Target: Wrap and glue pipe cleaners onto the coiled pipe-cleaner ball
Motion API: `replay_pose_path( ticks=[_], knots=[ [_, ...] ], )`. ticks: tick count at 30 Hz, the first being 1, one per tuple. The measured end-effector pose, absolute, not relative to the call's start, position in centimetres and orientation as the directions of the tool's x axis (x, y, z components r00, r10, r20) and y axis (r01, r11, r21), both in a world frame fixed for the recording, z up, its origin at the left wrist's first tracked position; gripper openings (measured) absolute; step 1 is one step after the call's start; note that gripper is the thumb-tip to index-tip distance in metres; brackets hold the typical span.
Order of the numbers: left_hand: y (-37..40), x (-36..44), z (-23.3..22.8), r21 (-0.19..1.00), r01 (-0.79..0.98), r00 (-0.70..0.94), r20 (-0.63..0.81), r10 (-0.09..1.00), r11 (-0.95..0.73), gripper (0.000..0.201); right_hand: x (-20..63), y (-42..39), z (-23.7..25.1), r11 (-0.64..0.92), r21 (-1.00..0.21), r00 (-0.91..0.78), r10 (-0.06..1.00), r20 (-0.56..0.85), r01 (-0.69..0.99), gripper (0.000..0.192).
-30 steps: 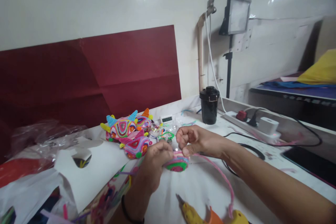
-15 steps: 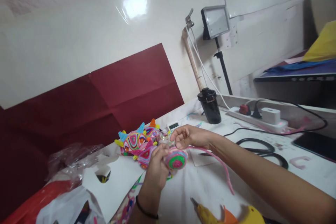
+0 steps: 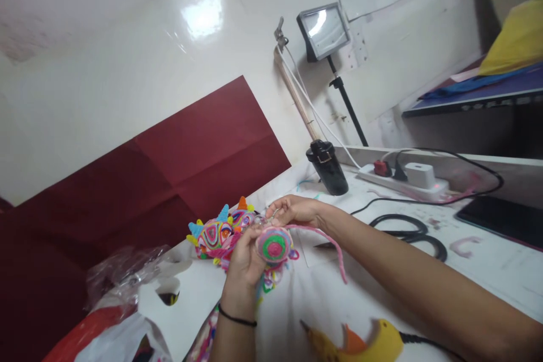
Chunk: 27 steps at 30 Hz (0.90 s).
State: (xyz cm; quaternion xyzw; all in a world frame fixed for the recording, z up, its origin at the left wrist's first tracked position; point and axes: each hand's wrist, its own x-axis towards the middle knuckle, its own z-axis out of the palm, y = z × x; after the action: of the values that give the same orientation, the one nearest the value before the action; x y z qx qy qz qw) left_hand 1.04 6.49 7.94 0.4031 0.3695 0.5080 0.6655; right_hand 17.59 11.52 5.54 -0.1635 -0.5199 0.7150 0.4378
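My left hand [image 3: 242,260] grips a small round coil [image 3: 275,246] of pink and green pipe cleaner, lifted off the white table [image 3: 487,268]. Just above the coil, my right hand [image 3: 292,210] pinches a pink pipe cleaner [image 3: 335,249] whose free end trails down to the right. Behind my hands lie several finished multicoloured pipe-cleaner figures [image 3: 218,232] with little horns.
A yellow and orange glue gun [image 3: 360,342] lies at the near edge. A black cup [image 3: 327,167], power strip [image 3: 403,178], coiled black cable [image 3: 407,232] and dark phone [image 3: 500,218] sit to the right. Plastic bags [image 3: 119,271] and white cut card [image 3: 178,300] are on the left.
The view has tilted and swung. My left hand raised the coil off the table and turned its face toward me; my right hand moved up along the pink pipe cleaner.
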Motion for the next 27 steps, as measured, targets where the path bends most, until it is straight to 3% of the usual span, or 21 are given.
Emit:
replay_pose_path(
  ticks=[14,27],
  knots=[
    [6.7,1.6,8.2,0.896,-0.423,0.162,-0.072,0.984,0.135,0.011,17.7,11.5,6.5,-0.105,-0.845,-0.516,0.829,0.217,-0.524,0.031],
    [3.9,2.3,9.0,0.875,-0.482,0.083,0.083,0.993,-0.033,0.009,18.8,9.5,8.2,-0.019,-0.860,-0.587,0.739,0.331,-0.509,0.041]
  ],
)
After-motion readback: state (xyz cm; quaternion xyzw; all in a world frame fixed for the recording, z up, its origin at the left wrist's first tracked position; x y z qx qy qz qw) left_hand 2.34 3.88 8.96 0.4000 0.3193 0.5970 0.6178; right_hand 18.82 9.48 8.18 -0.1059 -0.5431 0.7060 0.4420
